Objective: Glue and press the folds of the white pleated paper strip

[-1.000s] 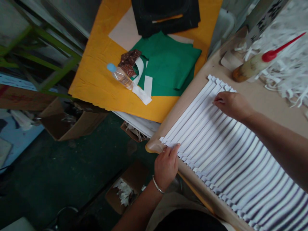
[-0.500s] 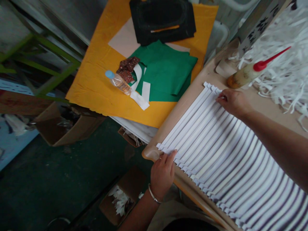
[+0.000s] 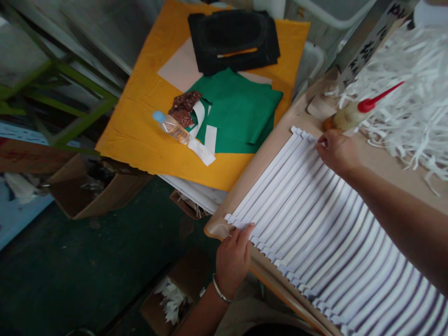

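Many overlapping white paper strips point(image 3: 301, 205) lie in a slanted row on the brown table, their folded ends along both edges. My right hand point(image 3: 338, 151) is closed in a pinch at the far end of a strip near the row's upper left. At the near end of what looks like the same strip is my left hand point(image 3: 234, 254), wearing a bracelet, its fingertips on the strip's folded end; the thumb's grip is partly hidden. Just beyond my right hand, a squeeze bottle point(image 3: 345, 116) with a red nozzle and yellowish contents lies tilted.
A heap of loose white strips point(image 3: 413, 93) covers the table's far right. On a yellow-covered surface point(image 3: 140, 126) lie green sheets point(image 3: 238, 112), a black tray-like piece point(image 3: 234, 42) and a clear bottle point(image 3: 171, 127). Cardboard boxes point(image 3: 94, 191) stand lower down.
The view has shifted slightly, so the table and strips sit a little further left and lower. Both hands stay at the strip's two ends.
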`<state>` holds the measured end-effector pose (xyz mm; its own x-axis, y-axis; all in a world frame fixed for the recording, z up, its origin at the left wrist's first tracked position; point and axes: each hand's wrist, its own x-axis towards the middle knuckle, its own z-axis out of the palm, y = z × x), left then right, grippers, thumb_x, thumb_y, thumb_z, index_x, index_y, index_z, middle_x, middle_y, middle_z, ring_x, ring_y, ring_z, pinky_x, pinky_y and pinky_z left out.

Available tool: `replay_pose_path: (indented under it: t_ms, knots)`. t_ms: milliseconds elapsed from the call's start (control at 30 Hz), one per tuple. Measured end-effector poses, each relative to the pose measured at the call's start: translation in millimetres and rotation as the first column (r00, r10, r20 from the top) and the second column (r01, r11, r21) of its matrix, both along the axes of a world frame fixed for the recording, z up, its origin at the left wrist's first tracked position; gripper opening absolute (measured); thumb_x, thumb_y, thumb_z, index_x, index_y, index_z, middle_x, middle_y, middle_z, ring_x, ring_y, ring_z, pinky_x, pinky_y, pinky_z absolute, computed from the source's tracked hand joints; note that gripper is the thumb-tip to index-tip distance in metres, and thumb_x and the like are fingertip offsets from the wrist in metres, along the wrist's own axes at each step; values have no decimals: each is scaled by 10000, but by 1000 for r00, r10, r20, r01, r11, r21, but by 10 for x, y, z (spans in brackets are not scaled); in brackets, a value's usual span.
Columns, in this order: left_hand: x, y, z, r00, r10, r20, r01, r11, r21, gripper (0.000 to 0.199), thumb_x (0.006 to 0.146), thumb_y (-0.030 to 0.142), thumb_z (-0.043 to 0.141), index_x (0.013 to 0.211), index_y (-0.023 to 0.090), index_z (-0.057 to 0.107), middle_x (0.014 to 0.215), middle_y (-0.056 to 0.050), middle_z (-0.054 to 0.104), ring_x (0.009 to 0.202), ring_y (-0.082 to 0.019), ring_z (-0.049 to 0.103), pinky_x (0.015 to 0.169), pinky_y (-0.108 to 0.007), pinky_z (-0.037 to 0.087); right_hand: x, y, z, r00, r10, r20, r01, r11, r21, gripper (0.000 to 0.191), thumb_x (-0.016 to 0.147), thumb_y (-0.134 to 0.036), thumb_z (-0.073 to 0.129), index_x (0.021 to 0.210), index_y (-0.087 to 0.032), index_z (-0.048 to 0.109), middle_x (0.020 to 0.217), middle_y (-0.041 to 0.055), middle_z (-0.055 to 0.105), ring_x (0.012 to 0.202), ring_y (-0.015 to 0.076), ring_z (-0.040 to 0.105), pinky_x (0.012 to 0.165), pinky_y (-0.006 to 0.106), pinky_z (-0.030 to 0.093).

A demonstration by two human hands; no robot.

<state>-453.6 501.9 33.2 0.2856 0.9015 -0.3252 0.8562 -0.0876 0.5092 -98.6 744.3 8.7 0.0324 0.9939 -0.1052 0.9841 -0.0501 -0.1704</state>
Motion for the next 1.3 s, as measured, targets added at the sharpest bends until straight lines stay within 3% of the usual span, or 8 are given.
replay_pose_path:
  t_ms: [300, 533, 633, 867, 1000, 1133, 1200, 1300]
  knots:
    - [-48, 65, -32, 933, 258, 251, -250, 966, -63, 370, 989, 219, 410, 1250, 201, 672, 1174, -82, 748, 1097, -212, 714, 955, -365, 593, 958, -519, 192, 971, -240, 2, 239, 970, -52, 195, 906, -376, 565, 916, -207, 663, 866, 126, 700, 714, 223, 562, 645, 340, 368]
    - [-61, -2, 100, 873, 431, 228, -423, 902, -87, 315, 970, 337, 470, 1125, 192, 703, 1105, -85, 771, 1043, -237, 740, 901, -364, 613, 1334, -65, 49, 937, -348, 8, 347, 936, 65, 433, 963, -438, 515, 1262, -149, 635, 1142, 193, 643, 767, 204, 497, 691, 350, 326]
    - [17, -21, 191, 869, 438, 229, -428, 899, -93, 318, 975, 332, 460, 1125, 186, 699, 1094, -87, 771, 1029, -234, 742, 870, -352, 617, 1390, 21, -26, 934, -357, -7, 357, 933, 54, 376, 932, -419, 554, 1097, -120, 711, 1088, 211, 635, 722, 193, 451, 682, 368, 317]
    - [348, 36, 325, 870, 394, 296, -347, 916, -200, 310, 993, 306, 441, 1136, 181, 687, 985, -71, 764, 870, -208, 735, 774, -323, 603, 1485, -890, 92, 963, -250, -98, 260, 958, 117, 253, 897, -413, 584, 862, -206, 726, 945, 143, 662, 816, 258, 601, 770, 404, 458]
    - [587, 128, 411, 875, 294, 385, -244, 954, -174, 283, 995, 244, 433, 1134, 194, 674, 1014, -79, 740, 953, -208, 711, 868, -341, 582, 1275, -1648, 256, 982, -139, -125, 156, 978, 142, 243, 889, -416, 576, 787, -223, 683, 993, 145, 696, 969, 314, 650, 914, 487, 483]
    - [994, 222, 616, 842, 104, 530, -55, 993, -109, 335, 996, 171, 407, 1235, 204, 641, 1197, -101, 685, 1127, -196, 655, 1009, -353, 540, 599, -2186, 591, 945, 49, -323, -62, 998, -29, 238, 962, -373, 510, 856, -216, 653, 922, 97, 724, 867, 253, 683, 842, 432, 528]
    - [1225, 246, 723, 802, -38, 596, 107, 991, -81, 387, 991, 157, 409, 1321, 212, 604, 1367, -110, 619, 1261, -199, 596, 1097, -360, 492, 208, -2362, 829, 879, 88, -469, -198, 962, -190, 254, 1007, -369, 458, 914, -235, 653, 832, 58, 717, 767, 221, 682, 734, 370, 541]
    - [1426, 255, 785, 768, -135, 626, 271, 954, -127, 346, 993, 188, 446, 1275, 196, 647, 1219, -99, 697, 1154, -217, 649, 1025, -358, 526, -124, -2527, 1148, 793, 93, -602, -320, 905, -281, 254, 1029, -363, 422, 988, -263, 652, 886, 52, 733, 820, 218, 704, 743, 343, 557]
